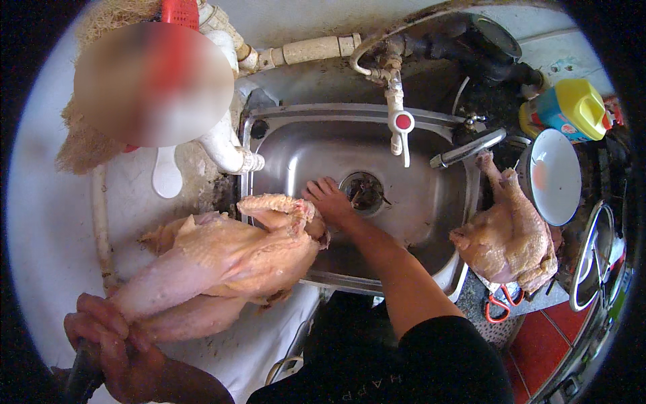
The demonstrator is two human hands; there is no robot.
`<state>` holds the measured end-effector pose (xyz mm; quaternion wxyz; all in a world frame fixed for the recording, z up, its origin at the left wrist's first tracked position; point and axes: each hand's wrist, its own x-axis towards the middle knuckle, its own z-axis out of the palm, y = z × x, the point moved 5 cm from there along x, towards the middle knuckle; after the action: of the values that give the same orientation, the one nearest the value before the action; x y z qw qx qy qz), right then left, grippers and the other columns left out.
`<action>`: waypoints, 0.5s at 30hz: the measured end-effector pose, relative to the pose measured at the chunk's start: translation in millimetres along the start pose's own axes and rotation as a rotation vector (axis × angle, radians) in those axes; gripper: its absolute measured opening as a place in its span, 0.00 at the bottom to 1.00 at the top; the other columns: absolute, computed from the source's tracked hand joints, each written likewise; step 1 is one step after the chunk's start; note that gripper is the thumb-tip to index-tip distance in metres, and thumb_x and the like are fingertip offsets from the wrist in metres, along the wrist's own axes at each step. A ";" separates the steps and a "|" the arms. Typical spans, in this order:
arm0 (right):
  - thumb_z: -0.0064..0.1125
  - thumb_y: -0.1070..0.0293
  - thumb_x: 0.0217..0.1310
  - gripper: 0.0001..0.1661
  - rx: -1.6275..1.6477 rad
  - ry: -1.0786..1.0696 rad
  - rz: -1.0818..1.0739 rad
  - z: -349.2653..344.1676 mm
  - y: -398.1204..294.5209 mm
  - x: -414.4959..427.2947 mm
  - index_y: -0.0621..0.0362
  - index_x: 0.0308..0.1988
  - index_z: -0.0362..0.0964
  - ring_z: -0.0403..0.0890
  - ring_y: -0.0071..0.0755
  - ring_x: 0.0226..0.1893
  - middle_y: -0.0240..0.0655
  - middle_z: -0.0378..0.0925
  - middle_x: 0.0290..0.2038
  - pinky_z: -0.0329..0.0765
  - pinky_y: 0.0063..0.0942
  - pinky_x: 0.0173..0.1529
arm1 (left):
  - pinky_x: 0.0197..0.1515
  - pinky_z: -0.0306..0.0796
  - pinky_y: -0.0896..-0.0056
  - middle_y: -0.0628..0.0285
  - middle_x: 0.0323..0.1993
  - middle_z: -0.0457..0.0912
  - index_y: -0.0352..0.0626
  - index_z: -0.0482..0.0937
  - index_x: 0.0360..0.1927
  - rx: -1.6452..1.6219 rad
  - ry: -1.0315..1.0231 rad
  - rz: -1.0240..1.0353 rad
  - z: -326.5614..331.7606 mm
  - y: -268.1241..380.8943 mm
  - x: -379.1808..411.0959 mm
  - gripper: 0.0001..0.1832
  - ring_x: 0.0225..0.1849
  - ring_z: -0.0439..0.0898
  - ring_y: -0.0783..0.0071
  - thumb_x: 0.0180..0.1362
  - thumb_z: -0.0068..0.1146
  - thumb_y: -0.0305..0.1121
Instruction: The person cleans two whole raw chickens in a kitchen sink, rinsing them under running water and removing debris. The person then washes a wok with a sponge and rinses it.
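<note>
My left hand (pixel 113 336) grips a plucked whole chicken (pixel 237 257) by its legs at the lower left. The bird is stretched out sideways, and its far end with a folded wing overhangs the left rim of a stainless steel sink (pixel 409 202). Inside the basin, my right hand (pixel 330 202) is low beside the drain, with its fingers a little apart and nothing visible in them. Dark debris lies in the drain strainer (pixel 362 193). A second plucked chicken (pixel 509 237) rests on the counter right of the sink, legs pointing towards the wall.
A tap with a red-marked lever (pixel 402 121) and a chrome spout (pixel 469 148) reach over the basin. At right are a white bowl (pixel 557 177), a yellow jug (pixel 565 108), red-handled scissors (pixel 498 308) and a glass lid (pixel 593 257). White pipes (pixel 222 151) stand at left.
</note>
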<state>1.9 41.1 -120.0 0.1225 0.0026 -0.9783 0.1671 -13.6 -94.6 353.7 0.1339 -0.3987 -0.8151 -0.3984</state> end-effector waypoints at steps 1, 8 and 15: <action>0.50 0.64 0.53 0.20 0.013 -0.014 -0.050 -3.8 -3.8 1.0 0.55 0.47 0.68 0.67 0.43 0.51 0.39 0.68 0.48 0.61 0.42 0.61 | 0.28 0.57 0.68 0.60 0.25 0.59 0.36 0.65 0.25 0.052 -0.006 0.033 0.3 1.4 -1.4 0.06 0.28 0.63 0.68 0.51 0.51 0.25; 0.50 0.68 0.53 0.18 -0.021 -0.277 -0.213 -63.3 56.3 -85.1 0.56 0.47 0.70 0.69 0.43 0.52 0.39 0.69 0.49 0.65 0.40 0.59 | 0.26 0.55 0.68 0.61 0.27 0.59 0.38 0.65 0.25 0.138 -0.056 0.175 -3.0 -4.7 -5.2 0.07 0.28 0.62 0.69 0.50 0.51 0.24; 0.49 0.71 0.55 0.17 -0.015 0.005 0.566 -8.6 83.6 -102.2 0.57 0.47 0.69 0.72 0.48 0.49 0.44 0.70 0.48 0.69 0.42 0.54 | 0.26 0.55 0.72 0.62 0.26 0.60 0.42 0.64 0.24 -0.069 0.040 0.111 33.0 -1.2 10.4 0.08 0.27 0.61 0.72 0.48 0.52 0.28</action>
<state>99.2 119.1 -164.0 0.0732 -0.2720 -0.9410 0.1876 -18.0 -64.4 337.2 0.1581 -0.4398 -0.7746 -0.4260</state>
